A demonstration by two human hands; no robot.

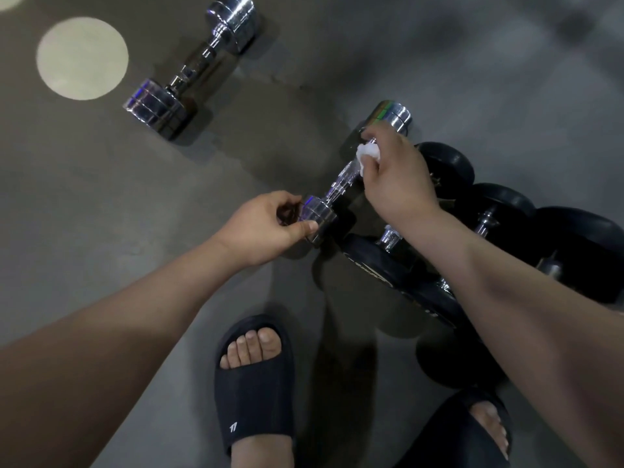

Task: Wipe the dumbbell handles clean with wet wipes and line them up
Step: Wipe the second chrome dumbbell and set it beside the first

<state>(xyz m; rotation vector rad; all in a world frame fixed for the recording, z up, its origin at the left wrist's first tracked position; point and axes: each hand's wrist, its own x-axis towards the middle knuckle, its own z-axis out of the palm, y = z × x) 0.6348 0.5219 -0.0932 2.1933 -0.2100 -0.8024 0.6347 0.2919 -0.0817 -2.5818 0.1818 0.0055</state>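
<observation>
The chrome dumbbell [344, 179] lies a little right of the middle of the view. Its long axis runs on a diagonal from its near-left head up to its far-right head. The left hand [266, 228] grips the near-left head, thumb and fingers curled round its rim, and steadies it. The right hand [398, 184] comes in from the right and pinches a bunched white wet wipe [366, 157] against the far part of the handle, just short of the far-right head. From there the bare knurled stretch of handle runs toward the near left, so the wiping stroke probably has to travel down the axis toward the left hand.

The black dumbbells [499, 211] crowd close on the right and near side, with one black head just beside the chrome near head; there is little room that way. To the left and far side the grey floor [101, 197] gives open room. A second chrome dumbbell [192, 67] lies there, well apart and on roughly the same diagonal, and looks a likely mate for lining up. A foot in a dark slide sandal [253, 383] stands near, below the left hand.
</observation>
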